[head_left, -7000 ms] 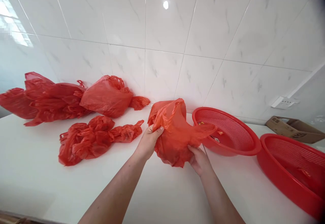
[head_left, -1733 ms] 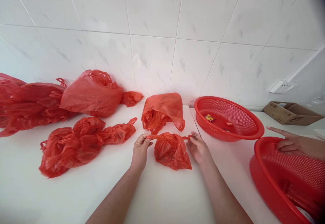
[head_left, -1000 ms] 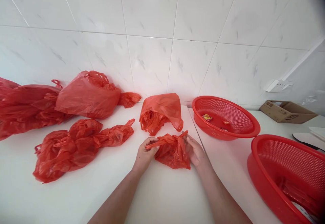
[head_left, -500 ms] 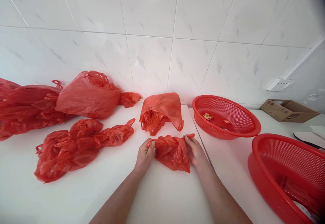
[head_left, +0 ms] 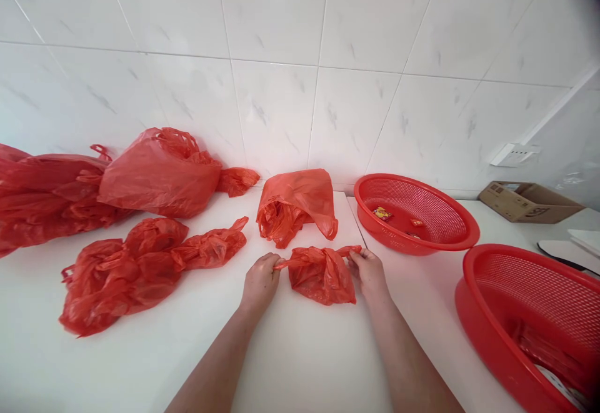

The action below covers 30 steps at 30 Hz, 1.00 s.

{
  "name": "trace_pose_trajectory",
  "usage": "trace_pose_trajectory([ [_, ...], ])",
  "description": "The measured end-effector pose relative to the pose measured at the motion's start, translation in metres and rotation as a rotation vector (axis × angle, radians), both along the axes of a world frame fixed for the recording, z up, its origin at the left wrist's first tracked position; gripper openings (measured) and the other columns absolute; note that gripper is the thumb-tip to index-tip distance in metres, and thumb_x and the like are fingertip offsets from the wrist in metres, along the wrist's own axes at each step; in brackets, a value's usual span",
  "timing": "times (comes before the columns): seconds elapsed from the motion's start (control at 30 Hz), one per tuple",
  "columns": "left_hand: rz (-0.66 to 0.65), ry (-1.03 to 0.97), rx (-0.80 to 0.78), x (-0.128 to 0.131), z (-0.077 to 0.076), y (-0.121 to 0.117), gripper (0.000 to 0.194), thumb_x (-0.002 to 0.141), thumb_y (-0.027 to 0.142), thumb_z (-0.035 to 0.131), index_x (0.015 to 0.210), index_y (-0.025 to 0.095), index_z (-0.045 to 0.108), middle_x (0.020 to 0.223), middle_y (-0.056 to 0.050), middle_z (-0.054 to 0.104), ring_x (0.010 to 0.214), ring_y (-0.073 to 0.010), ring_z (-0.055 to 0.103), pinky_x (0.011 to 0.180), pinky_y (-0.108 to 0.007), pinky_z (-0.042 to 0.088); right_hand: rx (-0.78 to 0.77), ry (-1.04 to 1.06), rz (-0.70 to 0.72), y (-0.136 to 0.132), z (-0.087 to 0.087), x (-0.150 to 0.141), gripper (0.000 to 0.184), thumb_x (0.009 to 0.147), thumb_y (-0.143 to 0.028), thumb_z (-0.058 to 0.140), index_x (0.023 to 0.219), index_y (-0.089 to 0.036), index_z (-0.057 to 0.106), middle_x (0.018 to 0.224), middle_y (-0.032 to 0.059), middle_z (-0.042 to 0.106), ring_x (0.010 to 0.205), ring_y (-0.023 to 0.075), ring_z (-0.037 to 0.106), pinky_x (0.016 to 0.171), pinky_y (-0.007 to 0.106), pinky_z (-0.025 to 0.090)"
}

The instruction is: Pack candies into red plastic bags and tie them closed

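Observation:
A small red plastic bag is stretched between my two hands just above or on the white tabletop. My left hand is closed on the bag's left handle, which runs taut and twisted from the fingers. On the other side my right hand pinches the right handle near its tip. The bag's body hangs bunched and creased between them; its contents, if any, cannot be made out. Just behind it lies a folded, crumpled heap of red bags.
Knotted red bags lie at left, with bigger full ones behind against the tiled wall. To the right stand a red basket holding small packets and a nearer red basket. A cardboard box sits at the far right.
My left hand has drawn outward to the left, pulling its handle longer and tighter. My right hand has shifted slightly right, and the bag's body has gathered up a little.

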<state>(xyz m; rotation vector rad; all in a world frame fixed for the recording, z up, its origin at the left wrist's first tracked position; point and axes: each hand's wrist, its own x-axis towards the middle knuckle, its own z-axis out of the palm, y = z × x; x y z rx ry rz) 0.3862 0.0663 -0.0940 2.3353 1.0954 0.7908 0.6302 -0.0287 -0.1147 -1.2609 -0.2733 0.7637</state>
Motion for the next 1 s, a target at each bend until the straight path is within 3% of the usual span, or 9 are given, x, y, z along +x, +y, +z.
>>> trace_pose_trajectory([
  [0.17,0.018,-0.044,-0.068,-0.003,0.002,0.003,0.023,0.084,0.021,0.033,0.066,0.022,0.047,0.072,-0.001,0.054,0.067,-0.0170,0.050,0.059,-0.027,0.033,-0.007,-0.027,-0.032,-0.004,0.000,0.012,0.025,0.053,-0.024,0.082,0.063,-0.020,0.059,0.053,-0.0022,0.059,0.051,0.0123,0.055,0.052,0.027,0.052],
  [0.4,-0.004,-0.065,-0.159,-0.002,-0.003,0.004,0.019,0.077,0.016,0.036,0.060,0.022,0.043,0.060,0.003,0.043,0.057,-0.0145,0.041,0.052,-0.024,0.029,0.008,-0.070,0.018,-0.007,0.000,0.016,0.031,0.055,-0.034,0.082,0.066,-0.020,0.056,0.068,0.0023,0.067,0.061,0.0153,0.062,0.048,0.025,0.049],
  [0.63,0.039,-0.062,-0.151,-0.005,0.002,0.007,0.018,0.078,0.017,0.036,0.062,0.022,0.042,0.067,0.001,0.050,0.062,-0.0158,0.045,0.057,-0.025,0.031,-0.050,-0.262,0.009,-0.012,0.005,0.019,0.024,0.058,-0.030,0.077,0.065,-0.019,0.057,0.056,-0.0010,0.061,0.050,0.0121,0.054,0.049,0.026,0.046],
  [1.0,0.097,-0.049,-0.185,-0.009,0.007,0.008,0.018,0.080,0.021,0.037,0.063,0.021,0.042,0.070,0.001,0.052,0.065,-0.0156,0.046,0.057,-0.025,0.030,-0.159,-0.483,0.042,-0.019,0.006,0.032,0.014,0.065,-0.028,0.066,0.066,-0.020,0.055,0.055,-0.0021,0.059,0.050,0.0126,0.052,0.051,0.026,0.043],
])
